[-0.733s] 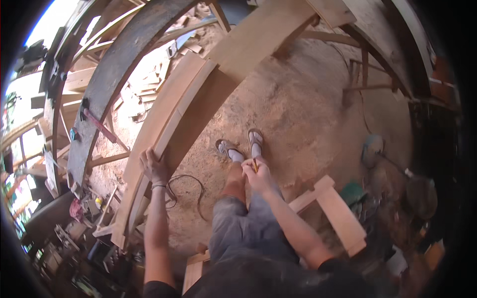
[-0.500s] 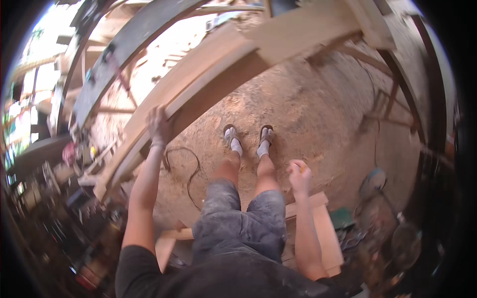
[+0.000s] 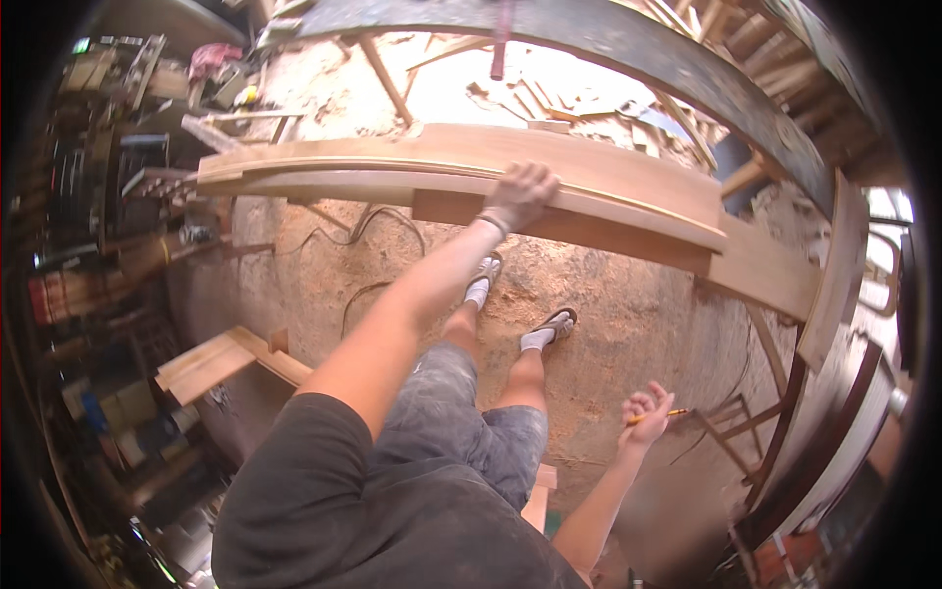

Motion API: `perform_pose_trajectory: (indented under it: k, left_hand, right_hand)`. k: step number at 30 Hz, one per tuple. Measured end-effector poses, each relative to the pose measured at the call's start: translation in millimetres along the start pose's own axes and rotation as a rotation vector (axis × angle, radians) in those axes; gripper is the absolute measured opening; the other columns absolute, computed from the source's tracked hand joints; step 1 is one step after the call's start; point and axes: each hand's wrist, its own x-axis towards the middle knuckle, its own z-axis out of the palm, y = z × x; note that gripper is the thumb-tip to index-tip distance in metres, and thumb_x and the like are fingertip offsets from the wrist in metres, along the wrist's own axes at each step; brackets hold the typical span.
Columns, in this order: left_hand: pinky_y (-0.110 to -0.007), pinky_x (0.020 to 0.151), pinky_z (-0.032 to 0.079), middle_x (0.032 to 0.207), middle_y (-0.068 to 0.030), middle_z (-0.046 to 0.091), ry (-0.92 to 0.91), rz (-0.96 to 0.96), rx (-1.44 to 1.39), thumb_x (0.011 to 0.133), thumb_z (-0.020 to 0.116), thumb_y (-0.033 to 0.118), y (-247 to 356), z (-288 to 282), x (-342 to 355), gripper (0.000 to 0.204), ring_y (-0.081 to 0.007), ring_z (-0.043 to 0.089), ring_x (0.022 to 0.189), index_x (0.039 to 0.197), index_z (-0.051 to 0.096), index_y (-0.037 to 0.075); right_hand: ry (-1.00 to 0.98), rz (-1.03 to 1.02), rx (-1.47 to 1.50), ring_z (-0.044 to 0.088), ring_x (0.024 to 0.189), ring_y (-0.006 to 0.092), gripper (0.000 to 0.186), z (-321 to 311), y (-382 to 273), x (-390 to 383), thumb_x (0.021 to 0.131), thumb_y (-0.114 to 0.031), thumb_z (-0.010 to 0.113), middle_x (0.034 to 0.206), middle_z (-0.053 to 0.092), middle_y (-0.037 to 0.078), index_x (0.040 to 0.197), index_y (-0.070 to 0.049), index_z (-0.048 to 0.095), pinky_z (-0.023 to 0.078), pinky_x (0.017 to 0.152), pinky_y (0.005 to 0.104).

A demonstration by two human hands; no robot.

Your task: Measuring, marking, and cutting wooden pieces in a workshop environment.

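Note:
A long pale wooden plank [image 3: 579, 157] lies across the far side at about knee height. Along its near edge runs a narrower wooden strip [image 3: 363, 184]. My left hand [image 3: 525, 194] is closed over the strip near its middle, fingers curled onto the wood, knuckles up. Low on the right, away from the wood, my right hand [image 3: 646, 412] holds a yellow pencil [image 3: 677, 412], its dark tip pointing right. Some fingers of that hand are loosely curled.
A dark beam [image 3: 589, 29] stands on legs beyond the plank. Stacked boards [image 3: 211, 366] lie at the left, and a cable [image 3: 368, 224] trails over the dusty floor. An upright board [image 3: 834, 275] stands at the right. Wood scraps [image 3: 559, 108] lie at the back.
My view and body have turned left, so the plank now lies nearly level across the picture. My left hand has shifted from near the plank's left end toward its middle. My feet have moved.

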Motion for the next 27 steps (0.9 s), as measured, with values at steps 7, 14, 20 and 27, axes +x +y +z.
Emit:
perform_pose_trajectory:
  k: [7,14,20,27]
  left_hand:
    - [-0.034,0.072,0.043,0.086,-0.0031,0.054,0.125,-0.051,-0.138,0.081,0.056,0.025,3.7,-2.1,4.5,0.013,-0.0193,0.054,0.084,0.088,0.055,0.014]
    - [-0.032,0.067,0.041,0.083,-0.0042,0.050,0.195,-0.127,-0.255,0.081,0.058,0.027,4.3,-11.5,7.0,0.015,-0.0182,0.051,0.086,0.071,0.054,0.015]
    - [-0.033,0.068,0.041,0.077,-0.0029,0.051,0.282,-0.100,-0.324,0.056,0.071,0.035,0.7,-12.6,8.7,0.027,-0.0202,0.051,0.079,0.068,0.057,0.014]
    - [-0.032,0.066,0.039,0.075,-0.0021,0.051,0.207,-0.119,-0.344,0.052,0.074,0.039,-2.9,-16.9,10.7,0.034,-0.0191,0.050,0.079,0.067,0.057,0.014]
  right_hand:
    - [-0.738,-0.345,-0.231,0.058,0.073,0.0166,0.044,220.1,-63.9,-34.2,0.101,-0.034,0.033,0.082,0.061,0.006,0.098,-0.001,0.063,0.046,0.063,0.0260]
    - [-0.873,-0.806,-0.688,0.067,0.090,0.0220,0.028,422.3,3.2,-63.7,0.092,-0.013,0.054,0.094,0.070,0.016,0.108,0.006,0.064,0.049,0.081,0.0269]
    - [-0.778,-0.941,-0.801,0.067,0.078,0.0233,0.022,440.9,43.9,-65.1,0.088,-0.010,0.053,0.085,0.068,0.018,0.099,0.004,0.065,0.051,0.073,0.0311]
    - [-0.859,-0.943,-0.845,0.067,0.071,0.0214,0.017,440.7,38.8,-62.8,0.085,-0.006,0.052,0.078,0.067,0.015,0.091,0.003,0.065,0.051,0.067,0.0292]
